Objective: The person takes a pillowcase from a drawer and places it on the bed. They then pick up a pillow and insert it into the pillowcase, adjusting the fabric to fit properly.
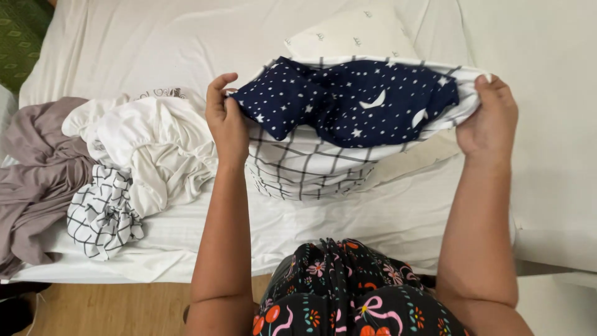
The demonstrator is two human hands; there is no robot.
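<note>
A navy pillow (348, 102) with white stars and moons pokes out of a white pillowcase (305, 165) with a dark grid pattern. My left hand (225, 118) grips the left side of the pillowcase opening. My right hand (490, 118) grips the right side of the opening and holds it stretched wide. The pillowcase hangs just above the white bed sheet (385, 218). The lower part of the pillow is hidden inside the case.
A pile of white cloth (146, 146) lies at the left of the bed, with grey fabric (37, 168) beside it and a second grid-patterned cloth (102, 214) in front. A white pillow (348, 34) lies behind. Wooden floor (106, 308) shows below the bed edge.
</note>
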